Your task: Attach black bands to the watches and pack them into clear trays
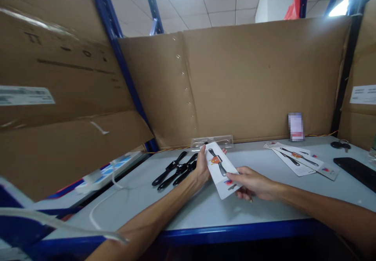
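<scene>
A white printed packaging card (221, 180) is tilted above the table between my two hands. Its face pictures a black two-handled tool with an orange patch. My left hand (202, 166) grips the card's upper left edge, fingertips showing past the far side. At the lower right edge, my right hand (254, 183) pinches it, thumb on top and fingers underneath. Whether anything lies behind the card is hidden. Several black spokeshaves (178, 169) lie side by side to the left of my left hand, partly covered by it.
More printed cards (299, 159) overlap on the table's right side. Near them are a black phone (357, 171), keys (340, 144) and an upright phone-like screen (295, 127). A clear plastic tray (196, 141) stands at the back. A white cable (96, 210) crosses the left; cardboard walls (249, 81) surround the table.
</scene>
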`<state>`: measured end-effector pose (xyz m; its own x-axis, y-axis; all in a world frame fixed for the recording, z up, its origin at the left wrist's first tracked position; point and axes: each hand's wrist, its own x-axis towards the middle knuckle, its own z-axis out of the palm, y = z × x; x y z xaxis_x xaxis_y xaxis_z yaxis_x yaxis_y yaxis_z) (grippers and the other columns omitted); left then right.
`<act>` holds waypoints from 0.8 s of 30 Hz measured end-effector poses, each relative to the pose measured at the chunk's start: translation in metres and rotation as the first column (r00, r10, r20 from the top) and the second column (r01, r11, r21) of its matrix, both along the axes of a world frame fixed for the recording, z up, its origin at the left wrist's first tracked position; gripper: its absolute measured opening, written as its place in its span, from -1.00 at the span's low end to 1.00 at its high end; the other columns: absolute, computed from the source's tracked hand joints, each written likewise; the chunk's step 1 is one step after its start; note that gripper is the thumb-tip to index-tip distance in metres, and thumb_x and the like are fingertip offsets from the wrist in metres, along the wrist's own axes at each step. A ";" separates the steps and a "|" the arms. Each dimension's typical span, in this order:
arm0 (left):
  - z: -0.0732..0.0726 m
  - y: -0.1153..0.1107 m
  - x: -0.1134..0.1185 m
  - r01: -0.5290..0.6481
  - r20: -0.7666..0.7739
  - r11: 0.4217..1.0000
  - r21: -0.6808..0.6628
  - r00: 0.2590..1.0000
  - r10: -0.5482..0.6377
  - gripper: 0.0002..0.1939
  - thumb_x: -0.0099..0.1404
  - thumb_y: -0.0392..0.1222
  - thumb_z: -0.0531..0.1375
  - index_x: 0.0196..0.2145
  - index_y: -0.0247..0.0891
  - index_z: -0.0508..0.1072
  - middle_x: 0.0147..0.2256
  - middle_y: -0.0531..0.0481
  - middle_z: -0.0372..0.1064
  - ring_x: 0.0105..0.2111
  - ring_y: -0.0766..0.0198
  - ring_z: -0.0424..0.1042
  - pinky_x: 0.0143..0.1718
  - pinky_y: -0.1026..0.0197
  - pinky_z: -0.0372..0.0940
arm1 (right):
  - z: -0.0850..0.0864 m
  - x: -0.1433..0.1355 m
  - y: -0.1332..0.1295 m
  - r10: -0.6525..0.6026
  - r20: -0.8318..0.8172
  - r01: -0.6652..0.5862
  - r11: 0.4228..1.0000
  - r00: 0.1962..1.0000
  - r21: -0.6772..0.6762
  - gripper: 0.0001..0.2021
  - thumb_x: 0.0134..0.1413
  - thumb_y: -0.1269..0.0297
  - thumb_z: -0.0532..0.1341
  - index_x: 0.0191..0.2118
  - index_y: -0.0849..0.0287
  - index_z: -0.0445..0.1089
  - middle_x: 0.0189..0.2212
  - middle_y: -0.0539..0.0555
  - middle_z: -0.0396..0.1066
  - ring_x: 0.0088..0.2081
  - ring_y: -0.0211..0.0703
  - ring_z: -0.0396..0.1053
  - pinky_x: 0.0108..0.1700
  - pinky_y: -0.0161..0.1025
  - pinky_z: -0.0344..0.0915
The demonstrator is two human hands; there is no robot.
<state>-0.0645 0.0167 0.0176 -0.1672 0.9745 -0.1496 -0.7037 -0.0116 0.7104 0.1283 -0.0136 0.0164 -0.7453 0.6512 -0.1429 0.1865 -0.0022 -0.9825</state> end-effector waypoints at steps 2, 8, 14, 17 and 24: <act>0.003 0.002 -0.009 -0.028 0.017 0.999 0.026 0.999 0.028 -0.47 0.43 0.02 -0.08 0.00 -0.50 0.41 -0.41 -0.25 0.55 -0.46 0.08 0.55 -0.38 0.10 0.46 | -0.004 0.001 0.001 -0.074 0.001 0.068 0.924 0.997 0.377 -0.67 0.24 0.01 0.16 -0.04 0.15 0.25 -0.53 -0.08 0.38 -0.65 -0.32 0.24 -0.59 -0.37 0.16; 0.005 0.008 -0.027 -0.007 0.033 0.998 0.067 0.999 0.004 -0.45 0.43 0.02 -0.09 0.08 -0.50 0.37 -0.40 -0.24 0.55 -0.44 0.06 0.56 -0.35 0.09 0.45 | -0.007 0.008 0.004 -0.075 0.014 0.013 0.345 0.997 0.939 -0.69 0.23 0.09 0.23 -0.01 0.14 0.33 -0.13 0.13 0.50 -0.43 -0.23 0.41 -0.28 -0.24 0.27; -0.002 0.009 -0.025 0.066 0.010 0.996 0.057 0.998 -0.067 -0.46 0.42 0.01 -0.07 0.08 -0.50 0.36 -0.37 -0.25 0.55 -0.43 0.04 0.55 -0.31 0.05 0.45 | -0.004 0.007 0.002 -0.190 -0.036 0.121 0.460 0.981 0.880 -0.57 0.11 -0.02 0.30 -0.02 0.10 0.26 -0.32 -0.01 0.48 -0.48 -0.25 0.37 -0.39 -0.29 0.18; -0.004 0.007 -0.018 0.098 0.004 0.995 0.037 0.995 -0.098 -0.46 0.42 0.05 -0.07 0.01 -0.49 0.39 -0.39 -0.27 0.54 -0.46 0.04 0.54 -0.34 0.03 0.44 | -0.002 0.006 0.004 -0.199 -0.003 0.107 0.516 0.980 0.850 -0.51 0.05 -0.08 0.32 -0.02 0.07 0.24 -0.34 -0.04 0.45 -0.49 -0.26 0.34 -0.40 -0.30 0.14; -0.008 -0.002 0.003 0.197 0.018 0.979 -0.046 0.980 -0.196 -0.48 0.41 0.06 -0.04 -0.07 -0.48 0.43 -0.42 -0.25 0.53 -0.48 0.03 0.53 -0.36 0.02 0.43 | -0.004 0.003 0.012 -0.268 -0.027 0.186 0.593 0.963 0.783 -0.43 -0.03 -0.10 0.34 0.02 0.05 0.21 -0.37 -0.04 0.44 -0.49 -0.24 0.34 -0.41 -0.30 0.11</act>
